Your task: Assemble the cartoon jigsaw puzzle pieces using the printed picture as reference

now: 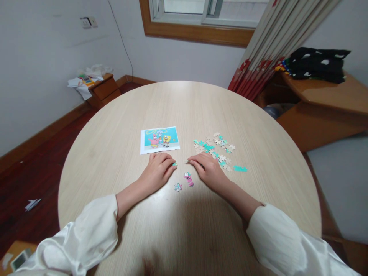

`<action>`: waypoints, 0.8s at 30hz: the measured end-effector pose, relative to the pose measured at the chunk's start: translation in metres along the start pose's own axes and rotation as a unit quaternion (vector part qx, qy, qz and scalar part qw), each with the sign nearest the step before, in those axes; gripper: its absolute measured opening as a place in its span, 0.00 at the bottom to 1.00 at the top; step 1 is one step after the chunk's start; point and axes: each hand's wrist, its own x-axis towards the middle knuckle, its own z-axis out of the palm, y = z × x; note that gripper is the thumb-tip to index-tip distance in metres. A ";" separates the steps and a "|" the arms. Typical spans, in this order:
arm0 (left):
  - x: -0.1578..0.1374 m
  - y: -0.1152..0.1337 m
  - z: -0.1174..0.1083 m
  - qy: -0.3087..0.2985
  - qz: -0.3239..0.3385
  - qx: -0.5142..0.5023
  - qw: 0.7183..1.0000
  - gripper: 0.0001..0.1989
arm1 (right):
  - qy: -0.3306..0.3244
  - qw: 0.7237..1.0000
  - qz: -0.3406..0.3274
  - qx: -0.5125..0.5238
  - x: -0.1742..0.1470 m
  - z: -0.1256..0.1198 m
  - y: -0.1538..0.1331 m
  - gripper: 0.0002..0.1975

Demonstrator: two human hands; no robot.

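Observation:
My left hand (pixel 157 171) rests on the round wooden table (pixel 186 111), fingertips pinching a small teal puzzle piece (pixel 174 164). My right hand (pixel 207 168) lies opposite it, fingertips pointing left and touching the tabletop; whether it holds a piece is hidden. Between my hands lie a pink joined piece (pixel 189 179) and a teal-pink piece (pixel 178 187). A cartoon reference picture (pixel 160 139) sits just beyond my left hand. A scatter of loose puzzle pieces (pixel 217 149) lies beyond my right hand.
One teal piece (pixel 240 168) lies apart to the right. A wooden desk (pixel 324 99) with dark folded clothes (pixel 316 63) stands at the right, a curtain (pixel 276 42) behind. A small cabinet (pixel 104 89) with papers stands at the far left wall.

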 end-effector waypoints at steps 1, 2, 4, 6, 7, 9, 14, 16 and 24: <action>0.000 0.000 0.000 -0.001 0.000 -0.001 1.000 0.09 | -0.007 1.000 -0.007 -0.001 0.000 0.000 0.000 0.10; 0.000 0.000 0.000 -0.002 0.001 -0.001 1.000 0.09 | -0.013 1.000 -0.014 -0.002 0.000 0.001 0.001 0.11; 0.000 -0.001 0.000 -0.006 0.002 -0.002 1.000 0.09 | -0.026 0.999 -0.027 -0.007 0.000 0.001 0.002 0.12; -0.001 -0.001 0.000 -0.008 0.003 -0.003 1.000 0.08 | -0.033 0.999 -0.032 -0.015 0.000 0.001 0.004 0.13; -0.001 -0.001 0.000 -0.008 0.004 -0.003 1.000 0.08 | -0.031 0.999 -0.034 -0.022 0.000 0.001 0.005 0.13; -0.001 -0.002 0.000 -0.006 0.005 -0.003 1.000 0.08 | -0.020 0.998 -0.033 -0.040 -0.001 -0.001 0.006 0.14; -0.002 -0.001 0.001 0.003 0.008 0.004 1.000 0.08 | 0.006 0.997 -0.013 -0.081 -0.002 -0.005 0.005 0.13; -0.003 -0.001 0.001 0.012 0.015 0.004 1.000 0.09 | 0.000 0.996 -0.026 -0.088 -0.003 -0.005 0.002 0.13; -0.003 -0.002 0.001 0.024 0.029 0.007 0.999 0.08 | -0.070 0.992 -0.069 -0.077 -0.006 -0.007 -0.010 0.15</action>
